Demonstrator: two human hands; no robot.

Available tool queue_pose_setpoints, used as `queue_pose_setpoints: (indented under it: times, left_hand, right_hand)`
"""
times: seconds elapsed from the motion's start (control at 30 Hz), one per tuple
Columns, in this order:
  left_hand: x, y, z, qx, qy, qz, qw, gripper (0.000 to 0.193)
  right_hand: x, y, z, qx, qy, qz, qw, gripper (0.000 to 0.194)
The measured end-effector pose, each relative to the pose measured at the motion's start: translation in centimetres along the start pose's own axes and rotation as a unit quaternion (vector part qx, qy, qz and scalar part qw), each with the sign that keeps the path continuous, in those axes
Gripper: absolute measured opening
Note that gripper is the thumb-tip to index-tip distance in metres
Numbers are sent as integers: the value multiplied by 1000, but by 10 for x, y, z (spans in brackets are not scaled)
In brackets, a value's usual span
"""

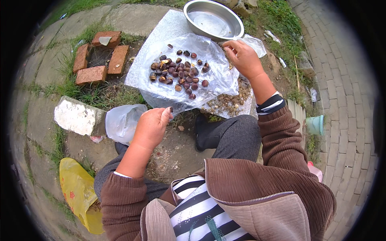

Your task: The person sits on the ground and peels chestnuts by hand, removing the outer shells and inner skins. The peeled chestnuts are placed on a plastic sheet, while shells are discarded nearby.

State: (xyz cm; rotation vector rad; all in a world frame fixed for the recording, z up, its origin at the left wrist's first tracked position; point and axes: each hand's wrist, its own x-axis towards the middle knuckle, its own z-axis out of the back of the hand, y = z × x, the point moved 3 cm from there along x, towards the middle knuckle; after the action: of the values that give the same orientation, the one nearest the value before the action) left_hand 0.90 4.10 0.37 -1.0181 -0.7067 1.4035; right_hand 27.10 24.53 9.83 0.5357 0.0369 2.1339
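Observation:
A pile of brown chestnuts (181, 72), several of them split, lies on a crumpled clear plastic sheet (211, 79). The sheet is spread over a speckled stone slab (159, 28). At its near edge my left hand (152, 128) is curled, thumb pressed to the fingers. A small dark spot shows at the thumb tip; whether it is a chestnut or the nail is unclear. My right hand (245, 58) is above the sheet's right edge with bent fingers, and what it grips, if anything, is hidden. A whitish plastic bag (123, 123) stands beside my left forearm.
Behind the sheet sits a metal basin (214, 21). Brown crumbs (229, 104) cover the slab's near right corner. Red bricks (92, 74) form a square at left, near a white-faced block (80, 116). A yellow bag (78, 195) lies lower left, a green bucket (315, 125) at right.

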Motion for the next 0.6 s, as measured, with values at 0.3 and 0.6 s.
queue_pose_setpoints:
  times: [0.3, 0.6]
  left_hand:
    - [-5, -6, -13, 22, 3, -22, 1000, 33]
    - [0, -3, -12, 37, 32, -21, 999, 24]
  right_hand:
    - [15, -61, -155, -57, 173, -124, 975, 25]
    - [8, -72, -187, -80, 141, -97, 982, 29]
